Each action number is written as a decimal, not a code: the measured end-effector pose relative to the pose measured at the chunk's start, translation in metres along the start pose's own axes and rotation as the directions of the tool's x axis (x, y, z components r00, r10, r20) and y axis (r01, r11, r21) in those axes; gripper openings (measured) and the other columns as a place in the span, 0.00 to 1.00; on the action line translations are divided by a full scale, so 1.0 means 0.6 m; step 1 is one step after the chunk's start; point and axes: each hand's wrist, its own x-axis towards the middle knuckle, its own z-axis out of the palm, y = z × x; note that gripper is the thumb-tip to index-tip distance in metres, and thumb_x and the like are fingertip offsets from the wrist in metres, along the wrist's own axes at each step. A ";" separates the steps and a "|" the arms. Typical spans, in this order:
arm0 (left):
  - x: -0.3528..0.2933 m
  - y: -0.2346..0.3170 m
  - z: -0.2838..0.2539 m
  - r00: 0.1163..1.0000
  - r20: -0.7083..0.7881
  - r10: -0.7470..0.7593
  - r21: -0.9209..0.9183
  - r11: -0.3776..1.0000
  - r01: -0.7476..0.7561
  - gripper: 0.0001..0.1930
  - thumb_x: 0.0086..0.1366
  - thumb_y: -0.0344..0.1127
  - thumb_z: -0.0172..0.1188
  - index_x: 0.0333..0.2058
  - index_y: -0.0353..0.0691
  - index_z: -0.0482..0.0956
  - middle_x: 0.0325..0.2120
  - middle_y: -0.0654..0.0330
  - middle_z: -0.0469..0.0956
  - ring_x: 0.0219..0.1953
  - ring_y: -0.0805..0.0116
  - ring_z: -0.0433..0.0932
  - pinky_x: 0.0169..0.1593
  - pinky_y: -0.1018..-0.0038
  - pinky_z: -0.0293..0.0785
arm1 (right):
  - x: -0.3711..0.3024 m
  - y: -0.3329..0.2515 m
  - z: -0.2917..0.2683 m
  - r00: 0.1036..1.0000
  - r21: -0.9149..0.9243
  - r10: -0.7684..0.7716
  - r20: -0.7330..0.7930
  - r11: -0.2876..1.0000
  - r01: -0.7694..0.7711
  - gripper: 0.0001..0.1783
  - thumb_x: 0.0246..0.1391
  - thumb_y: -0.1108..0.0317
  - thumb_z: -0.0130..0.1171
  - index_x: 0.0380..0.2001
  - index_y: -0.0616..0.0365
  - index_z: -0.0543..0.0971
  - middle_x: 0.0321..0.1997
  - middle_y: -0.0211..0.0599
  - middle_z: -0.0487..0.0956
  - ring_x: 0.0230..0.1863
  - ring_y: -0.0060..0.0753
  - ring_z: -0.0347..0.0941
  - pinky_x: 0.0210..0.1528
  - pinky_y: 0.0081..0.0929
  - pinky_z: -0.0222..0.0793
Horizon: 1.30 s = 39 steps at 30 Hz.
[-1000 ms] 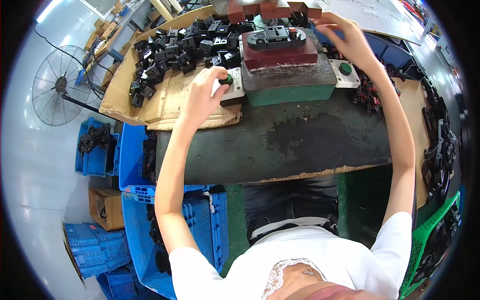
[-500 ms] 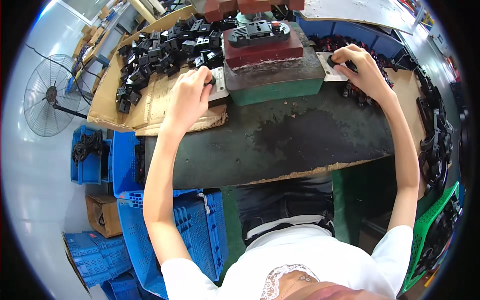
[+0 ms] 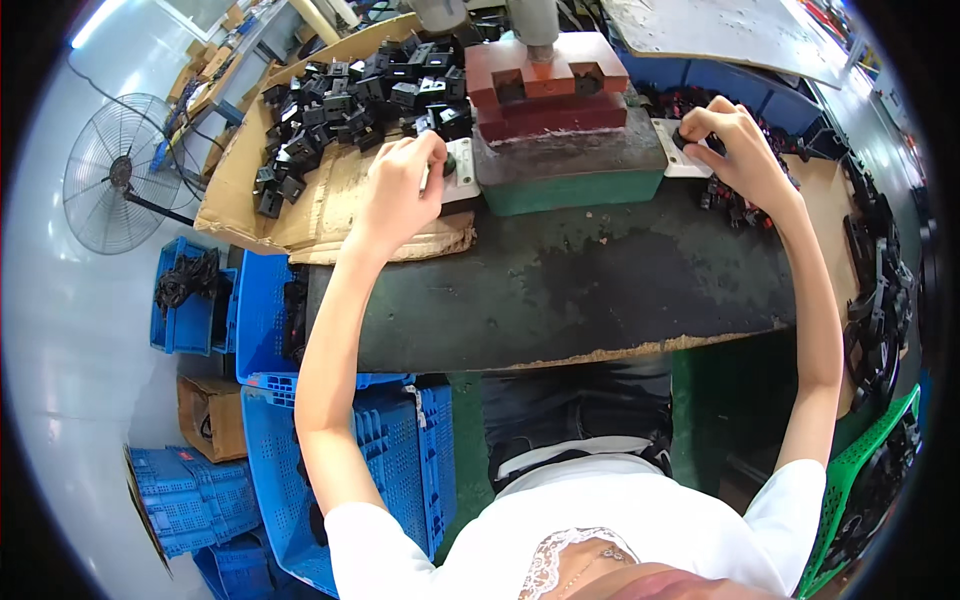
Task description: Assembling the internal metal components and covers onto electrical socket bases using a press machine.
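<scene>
My left hand [image 3: 400, 192] has its fingers curled over a black knob [image 3: 449, 165] on a white switch plate [image 3: 464, 182]. Opposite it, my right hand [image 3: 738, 150] grips a matching black knob [image 3: 681, 138] on the other white plate [image 3: 690, 163]. Between the hands stands a press: its dark red upper block [image 3: 548, 72] is down against the red lower block [image 3: 550, 118], which rests on a green base [image 3: 565, 192]. The black-and-grey housing that lay on the lower block is now hidden by the upper one.
A cardboard box [image 3: 235, 205] of black plastic parts [image 3: 335, 105] lies left of the press. Small red and black parts [image 3: 735, 205] lie on the right, beside black curved pieces [image 3: 880, 300]. Blue crates [image 3: 290, 470], a fan [image 3: 122, 175] and a green basket [image 3: 850, 480] flank the worn bench [image 3: 600, 280].
The press's upper block has come down over the housing on the lower block. My view has shifted slightly; both hands stay at their knobs.
</scene>
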 end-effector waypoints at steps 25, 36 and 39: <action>0.085 0.019 0.046 0.926 -0.311 -0.213 -0.652 0.757 -0.046 0.29 0.40 0.21 0.70 0.44 0.38 0.72 0.39 0.63 0.75 0.42 0.73 0.74 0.49 0.76 0.70 | 0.001 -0.022 -0.007 0.993 -0.024 0.117 0.015 0.993 -0.117 0.13 0.38 0.79 0.63 0.31 0.58 0.75 0.29 0.35 0.74 0.35 0.36 0.71 0.43 0.30 0.61; -0.034 0.007 -0.093 0.883 -0.427 -0.196 -0.615 0.779 -0.124 0.29 0.41 0.20 0.69 0.45 0.38 0.72 0.43 0.60 0.75 0.46 0.72 0.73 0.51 0.75 0.69 | -0.002 -0.015 0.003 0.998 -0.006 0.068 -0.007 0.998 -0.068 0.13 0.37 0.83 0.61 0.30 0.63 0.72 0.27 0.37 0.71 0.32 0.37 0.70 0.40 0.29 0.61; -0.083 -0.002 -0.133 0.894 -0.396 -0.210 -0.531 0.846 -0.037 0.33 0.41 0.17 0.70 0.48 0.37 0.67 0.47 0.57 0.72 0.50 0.69 0.72 0.54 0.71 0.70 | 0.001 -0.024 0.002 0.998 -0.038 0.064 -0.012 0.997 -0.064 0.13 0.37 0.84 0.60 0.30 0.62 0.72 0.27 0.37 0.71 0.32 0.37 0.70 0.40 0.29 0.61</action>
